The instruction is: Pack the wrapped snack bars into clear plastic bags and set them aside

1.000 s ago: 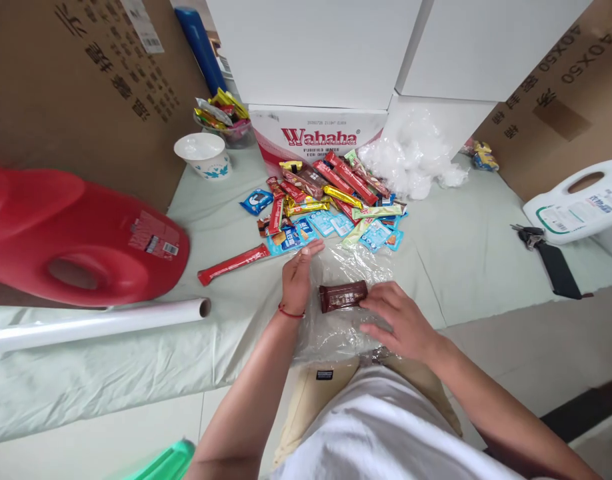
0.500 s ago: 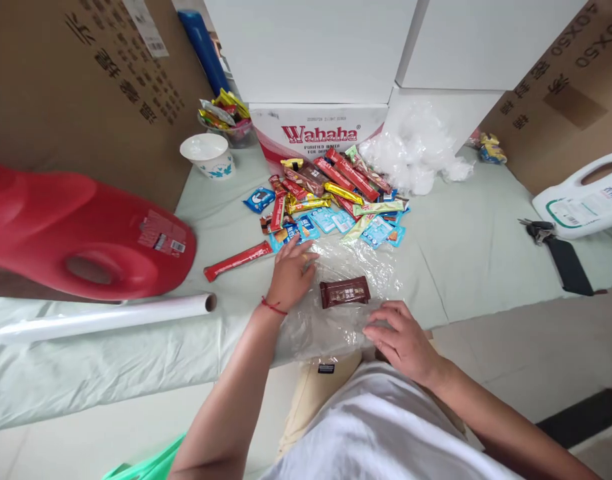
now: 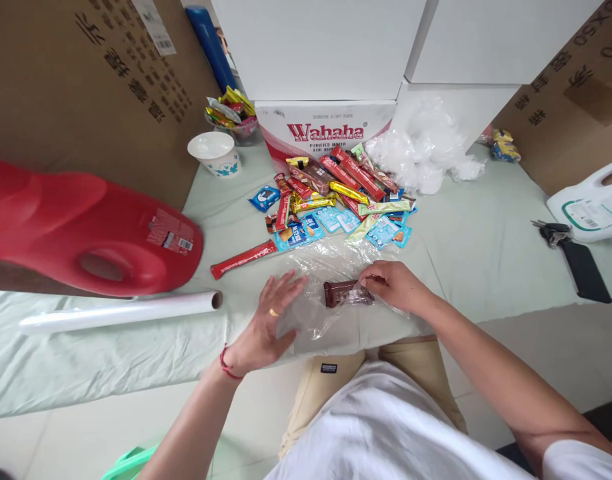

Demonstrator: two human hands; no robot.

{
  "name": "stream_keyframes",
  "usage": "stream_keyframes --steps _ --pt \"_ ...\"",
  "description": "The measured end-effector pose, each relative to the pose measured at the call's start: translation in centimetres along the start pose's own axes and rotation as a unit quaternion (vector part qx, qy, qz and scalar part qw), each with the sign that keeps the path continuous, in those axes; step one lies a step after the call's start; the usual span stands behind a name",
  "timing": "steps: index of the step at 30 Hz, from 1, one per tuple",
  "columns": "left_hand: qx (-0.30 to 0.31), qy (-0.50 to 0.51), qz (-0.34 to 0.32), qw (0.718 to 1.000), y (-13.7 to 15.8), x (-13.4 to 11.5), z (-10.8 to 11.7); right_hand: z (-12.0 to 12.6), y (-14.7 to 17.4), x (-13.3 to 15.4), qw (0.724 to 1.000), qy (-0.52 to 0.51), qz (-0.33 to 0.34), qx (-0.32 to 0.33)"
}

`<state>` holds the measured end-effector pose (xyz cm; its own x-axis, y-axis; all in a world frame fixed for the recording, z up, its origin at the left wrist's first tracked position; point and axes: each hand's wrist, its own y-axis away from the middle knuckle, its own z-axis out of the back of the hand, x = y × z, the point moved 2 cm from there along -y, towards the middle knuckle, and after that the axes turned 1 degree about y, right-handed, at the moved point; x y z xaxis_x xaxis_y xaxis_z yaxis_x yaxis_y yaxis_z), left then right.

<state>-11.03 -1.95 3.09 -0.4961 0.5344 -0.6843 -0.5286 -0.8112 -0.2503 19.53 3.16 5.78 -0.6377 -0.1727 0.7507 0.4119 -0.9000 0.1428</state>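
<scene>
Fingers (image 3: 374,277) of R hand (image 3: 397,285) pinch clear film (image 3: 313,319) by R end of brown bar (image 3: 338,294).
L hand (image 3: 264,328), fingers spread, at film's L edge, contact unclear; bar lies on film btwn hands, nr snack pile (image 3: 331,193) on tbl (image 3: 466,233).

Looks to me like a room in a home, or perhaps a small storeroom; I can't tell which. The tiled floor (image 3: 253,417) and pale green tablecloth (image 3: 476,250) feel domestic, as do the red detergent-style jug (image 3: 76,213) at left, the white handled bottle (image 3: 593,210) at right (keys (image 3: 555,233) lie just beside it) and a paper cup (image 3: 221,163). Storage shows too: a cardboard carton (image 3: 101,87) at left, a Wahaha water carton (image 3: 326,115) at the far side.
</scene>
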Motion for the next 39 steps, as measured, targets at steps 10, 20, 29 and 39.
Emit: stream_keyframes --steps 10,20,29,39 --pt "-0.192 0.058 0.185 0.962 -0.4 2.1 -3.0 1.9 -2.5 -3.6 0.982 -0.094 -0.07 0.148" --pt "-0.428 -0.102 0.248 0.863 0.0 0.1 -1.0 3.4 -3.5 -6.0 0.989 -0.033 -0.098 0.105" --pt "-0.096 -0.157 -0.092 0.979 -4.9 -8.0 -5.6 3.9 -5.0 -3.3 0.984 0.145 -0.073 0.079" --pt "-0.058 -0.214 -0.002 0.975 -6.4 -4.7 -7.1 0.7 -12.3 1.5 0.927 0.37 0.01 0.061"
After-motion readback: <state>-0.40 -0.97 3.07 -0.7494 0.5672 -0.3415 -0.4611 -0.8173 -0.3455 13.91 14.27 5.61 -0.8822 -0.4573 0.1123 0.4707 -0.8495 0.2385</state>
